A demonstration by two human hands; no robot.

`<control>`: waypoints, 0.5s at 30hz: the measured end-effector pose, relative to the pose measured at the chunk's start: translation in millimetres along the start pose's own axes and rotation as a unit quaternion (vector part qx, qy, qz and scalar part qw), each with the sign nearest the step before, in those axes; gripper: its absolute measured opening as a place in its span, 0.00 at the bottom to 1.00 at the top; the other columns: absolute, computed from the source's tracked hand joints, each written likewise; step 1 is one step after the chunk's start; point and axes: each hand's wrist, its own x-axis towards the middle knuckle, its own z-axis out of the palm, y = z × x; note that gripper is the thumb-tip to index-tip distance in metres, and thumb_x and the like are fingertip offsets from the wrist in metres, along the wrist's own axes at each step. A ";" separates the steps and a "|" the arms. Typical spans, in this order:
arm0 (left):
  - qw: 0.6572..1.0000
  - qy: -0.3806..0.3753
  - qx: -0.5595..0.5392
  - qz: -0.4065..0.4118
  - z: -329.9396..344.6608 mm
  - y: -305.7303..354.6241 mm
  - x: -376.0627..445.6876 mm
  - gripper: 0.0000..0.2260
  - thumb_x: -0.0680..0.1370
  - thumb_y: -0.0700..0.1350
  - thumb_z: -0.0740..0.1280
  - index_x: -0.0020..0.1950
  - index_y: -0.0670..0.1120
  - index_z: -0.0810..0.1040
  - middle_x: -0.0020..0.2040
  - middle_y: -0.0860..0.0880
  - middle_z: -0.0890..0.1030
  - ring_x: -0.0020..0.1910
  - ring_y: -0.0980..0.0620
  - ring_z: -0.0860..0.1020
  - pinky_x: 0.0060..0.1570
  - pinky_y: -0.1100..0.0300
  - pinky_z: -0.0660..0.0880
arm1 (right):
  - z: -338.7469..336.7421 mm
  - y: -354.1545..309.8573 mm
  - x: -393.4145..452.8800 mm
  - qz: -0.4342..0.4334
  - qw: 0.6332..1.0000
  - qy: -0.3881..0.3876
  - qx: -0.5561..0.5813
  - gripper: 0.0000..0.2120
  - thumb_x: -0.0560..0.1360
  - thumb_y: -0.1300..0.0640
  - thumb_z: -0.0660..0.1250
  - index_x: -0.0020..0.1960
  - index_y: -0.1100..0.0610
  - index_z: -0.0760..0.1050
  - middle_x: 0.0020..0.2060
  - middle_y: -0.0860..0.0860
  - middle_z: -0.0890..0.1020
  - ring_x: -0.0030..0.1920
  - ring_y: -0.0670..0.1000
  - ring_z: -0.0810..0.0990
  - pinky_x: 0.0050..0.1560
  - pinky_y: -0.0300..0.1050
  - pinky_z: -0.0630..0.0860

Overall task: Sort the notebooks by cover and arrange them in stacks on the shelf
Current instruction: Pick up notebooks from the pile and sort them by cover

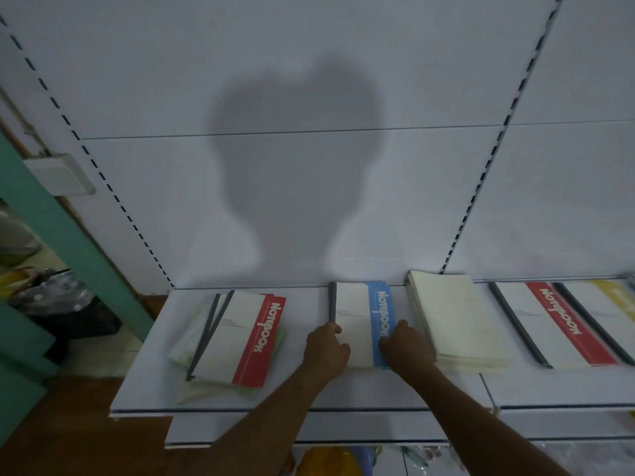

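A stack of blue-striped notebooks (357,310) lies in the middle of the white shelf (154,383). My left hand (324,348) grips its near left corner and my right hand (407,347) grips its near right edge. To the left lies a loose, skewed pile topped by red-striped notebooks (237,338), with greenish covers underneath. Right of the blue stack stands a thick stack with a plain cream cover (457,321). Further right lies a red-striped stack (549,324), and a yellow-striped one (611,304) at the frame edge.
A white back panel with slotted uprights (481,187) rises behind the shelf. A lower shelf (309,431) juts out beneath. On the left are a green wall (41,214), a wall socket (60,173) and bags on the floor (51,293).
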 end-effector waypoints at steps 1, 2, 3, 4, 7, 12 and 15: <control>1.000 -0.008 0.001 0.007 -0.9 -1.3 -1.0 0.18 0.76 0.44 0.66 0.65 0.44 0.71 0.60 0.43 0.77 0.59 0.47 0.75 0.60 0.55 0.73 | 1.1 -0.9 -1.4 0.007 1.000 0.007 -0.002 0.13 0.76 0.52 0.62 0.55 0.60 0.69 0.53 0.56 0.79 0.52 0.56 0.80 0.44 0.42 0.70; 1.000 -0.010 0.005 0.016 -2.7 -2.7 -1.7 0.18 0.76 0.45 0.66 0.66 0.44 0.72 0.60 0.44 0.76 0.59 0.47 0.74 0.60 0.56 0.73 | 1.2 -3.6 -4.1 0.015 1.000 0.011 -0.014 0.14 0.75 0.52 0.62 0.55 0.60 0.69 0.54 0.56 0.78 0.53 0.56 0.79 0.46 0.43 0.72; 1.000 -0.006 0.011 0.024 -5.2 -4.5 -2.4 0.18 0.76 0.45 0.66 0.66 0.43 0.72 0.61 0.44 0.76 0.60 0.47 0.74 0.60 0.56 0.73 | 2.2 -7.5 -7.7 0.019 0.999 0.014 -0.037 0.15 0.75 0.51 0.63 0.56 0.59 0.69 0.55 0.55 0.77 0.54 0.56 0.79 0.49 0.45 0.73; 0.999 -0.001 0.015 0.030 -8.5 -6.8 -2.9 0.17 0.76 0.45 0.66 0.65 0.43 0.72 0.61 0.44 0.75 0.59 0.48 0.74 0.59 0.56 0.73 | 3.6 -13.4 -11.9 0.018 0.997 0.019 -0.067 0.17 0.75 0.50 0.63 0.58 0.59 0.69 0.56 0.55 0.75 0.55 0.55 0.77 0.52 0.46 0.74; 0.999 0.026 0.013 0.041 -25.0 -17.0 -4.6 0.13 0.77 0.44 0.66 0.61 0.44 0.73 0.60 0.48 0.74 0.55 0.51 0.74 0.52 0.62 0.73 | 7.6 -41.6 -21.7 -0.012 0.988 0.067 -0.142 0.23 0.75 0.49 0.62 0.66 0.60 0.65 0.61 0.56 0.69 0.59 0.55 0.72 0.56 0.48 0.72; 0.995 0.101 0.019 -0.008 -77.5 -53.4 -3.9 0.16 0.78 0.47 0.66 0.64 0.45 0.72 0.60 0.47 0.76 0.57 0.51 0.76 0.54 0.62 0.73 | 29.3 -110.1 -33.8 -0.107 0.990 -0.089 0.021 0.20 0.78 0.49 0.61 0.65 0.60 0.69 0.60 0.57 0.75 0.59 0.55 0.75 0.57 0.46 0.72; 0.984 0.141 0.073 -0.081 -113.6 -83.9 -4.9 0.21 0.77 0.50 0.65 0.67 0.44 0.69 0.62 0.45 0.75 0.61 0.46 0.73 0.59 0.52 0.75 | 43.5 -144.8 -51.5 -0.123 0.978 -0.151 0.073 0.16 0.80 0.50 0.59 0.59 0.61 0.72 0.52 0.55 0.80 0.49 0.51 0.79 0.48 0.42 0.74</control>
